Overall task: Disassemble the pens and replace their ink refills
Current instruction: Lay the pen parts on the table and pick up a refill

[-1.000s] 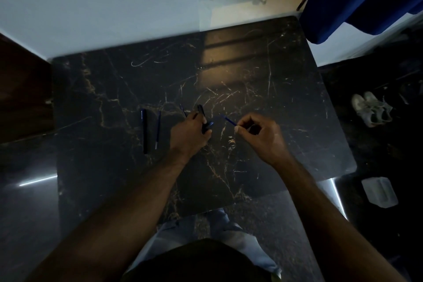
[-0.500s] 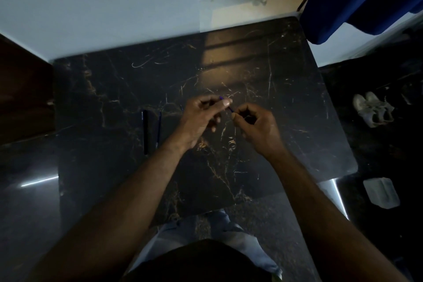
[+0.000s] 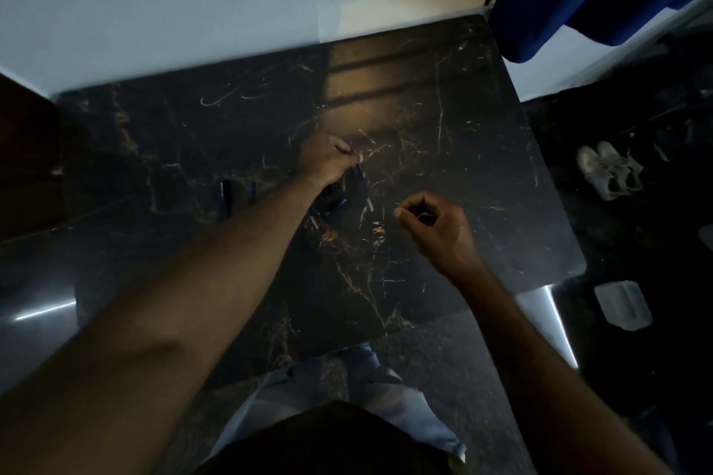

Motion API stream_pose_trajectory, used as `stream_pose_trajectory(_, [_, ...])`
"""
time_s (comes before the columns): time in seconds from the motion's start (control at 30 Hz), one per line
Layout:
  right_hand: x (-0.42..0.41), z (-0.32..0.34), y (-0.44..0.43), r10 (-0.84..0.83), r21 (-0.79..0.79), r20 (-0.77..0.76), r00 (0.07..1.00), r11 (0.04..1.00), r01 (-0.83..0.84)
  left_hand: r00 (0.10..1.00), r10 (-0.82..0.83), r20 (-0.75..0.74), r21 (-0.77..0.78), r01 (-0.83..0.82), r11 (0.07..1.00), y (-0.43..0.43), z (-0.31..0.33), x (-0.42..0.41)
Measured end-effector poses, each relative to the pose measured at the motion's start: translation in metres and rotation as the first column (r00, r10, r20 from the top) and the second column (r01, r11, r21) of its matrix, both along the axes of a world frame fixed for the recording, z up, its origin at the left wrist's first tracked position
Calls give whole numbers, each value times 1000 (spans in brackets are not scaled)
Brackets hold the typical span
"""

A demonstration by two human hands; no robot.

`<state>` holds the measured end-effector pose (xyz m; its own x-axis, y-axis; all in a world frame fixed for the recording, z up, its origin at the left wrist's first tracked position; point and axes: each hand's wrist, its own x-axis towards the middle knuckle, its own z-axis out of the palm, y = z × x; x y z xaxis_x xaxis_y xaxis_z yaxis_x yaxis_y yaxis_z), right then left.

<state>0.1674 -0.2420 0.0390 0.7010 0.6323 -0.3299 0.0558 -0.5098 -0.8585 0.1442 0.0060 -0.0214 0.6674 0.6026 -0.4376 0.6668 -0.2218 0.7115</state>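
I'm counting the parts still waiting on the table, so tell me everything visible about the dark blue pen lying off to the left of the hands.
The dark blue pen is a slim, straight stick, seemingly glossy plastic, with a faint highlight near its far end. It lies flat on the black gold-veined marble tabletop, pointing roughly away from the person, left of the left forearm. A thinner blue refill-like rod lies parallel beside it, apart. No hand touches it. Dim light hides whether it is capped or complete.

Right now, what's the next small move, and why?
Probably lower the left hand and lay its thin blue refill on the black marble table by the loose blue pen pieces: it hangs over them, while the curled right hand seems empty.
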Motion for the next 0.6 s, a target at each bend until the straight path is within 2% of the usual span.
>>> stream_pose_trajectory(0.13, [1, -2, -9, -24, 10, -17, 1000, 1000, 24, 994, -47, -97, 117, 58, 991, -5, -9, 5])
stream_pose_trajectory(0.23, [3, -4, -13, -26, 1, -13, 1000, 1000, 26, 993, -47, -110, 196, 68, 978, -8, -11, 8])
stream_pose_trajectory(0.6, [3, -6, 0, 4, 20, 30, 1000, 1000, -5, 993, -54, -109, 251, 80, 965, -11, -10, 9])
